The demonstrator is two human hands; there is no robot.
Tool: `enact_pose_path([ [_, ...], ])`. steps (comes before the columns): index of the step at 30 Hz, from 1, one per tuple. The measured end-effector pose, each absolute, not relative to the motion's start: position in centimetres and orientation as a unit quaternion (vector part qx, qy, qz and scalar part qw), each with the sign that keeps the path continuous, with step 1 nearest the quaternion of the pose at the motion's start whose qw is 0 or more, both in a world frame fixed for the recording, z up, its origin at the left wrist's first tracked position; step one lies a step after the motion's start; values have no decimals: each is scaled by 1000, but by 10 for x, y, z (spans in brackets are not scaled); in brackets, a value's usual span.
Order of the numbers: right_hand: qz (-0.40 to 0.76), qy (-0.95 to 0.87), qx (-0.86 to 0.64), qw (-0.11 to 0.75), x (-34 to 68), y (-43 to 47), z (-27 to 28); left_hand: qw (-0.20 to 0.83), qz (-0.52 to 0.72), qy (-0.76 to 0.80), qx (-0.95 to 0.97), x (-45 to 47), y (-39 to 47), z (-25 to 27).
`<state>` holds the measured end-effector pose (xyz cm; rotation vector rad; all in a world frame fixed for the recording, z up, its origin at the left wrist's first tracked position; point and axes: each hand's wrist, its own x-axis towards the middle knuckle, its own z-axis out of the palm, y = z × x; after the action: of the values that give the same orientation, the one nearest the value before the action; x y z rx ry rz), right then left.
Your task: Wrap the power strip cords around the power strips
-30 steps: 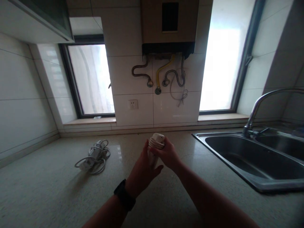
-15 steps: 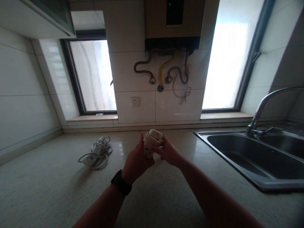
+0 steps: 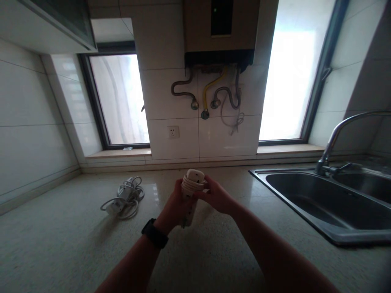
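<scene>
A white power strip (image 3: 190,215) is held up above the counter, tilted, with its white cord (image 3: 192,185) wound in several turns near the upper end. My left hand (image 3: 177,205) is closed around the strip's left side and middle; a dark watch sits on that wrist. From the right, my right hand (image 3: 215,194) pinches at the wound cord, thumb across its front. The fingertips behind the strip are hidden. Left of my hands, a second white power strip (image 3: 128,186) lies on the counter amid its loosely looped grey-white cord.
The speckled stone counter (image 3: 73,228) runs to the tiled wall. At right is a double sink (image 3: 302,203) with a chrome faucet (image 3: 332,140). A water heater (image 3: 198,28) with hoses hangs above, and a wall socket (image 3: 173,132) is below left of it.
My left hand has shifted its grip a little, and the strip is turned so more of its lower end shows below the hand. My right hand stays at the cord turns.
</scene>
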<state>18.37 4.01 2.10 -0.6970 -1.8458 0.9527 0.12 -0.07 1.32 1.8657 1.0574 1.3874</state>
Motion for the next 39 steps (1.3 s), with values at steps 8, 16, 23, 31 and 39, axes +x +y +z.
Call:
enact_pose_path([
  [8, 469, -734, -211, 443, 188, 33, 35, 431, 524, 350, 646, -3, -5, 24],
  [16, 520, -705, -197, 441, 194, 34, 37, 694, 462, 207, 511, 3, -21, 21],
  [23, 489, -733, -205, 426, 195, 34, 41, 677, 490, 217, 504, 5, -21, 20],
  [31, 284, -759, -355, 466, 200, 35, 46, 595, 556, 275, 511, 10, -13, 17],
  [39, 153, -779, -424, 435, 203, 22, 58, 341, 607, 423, 580, 3, 9, 10],
])
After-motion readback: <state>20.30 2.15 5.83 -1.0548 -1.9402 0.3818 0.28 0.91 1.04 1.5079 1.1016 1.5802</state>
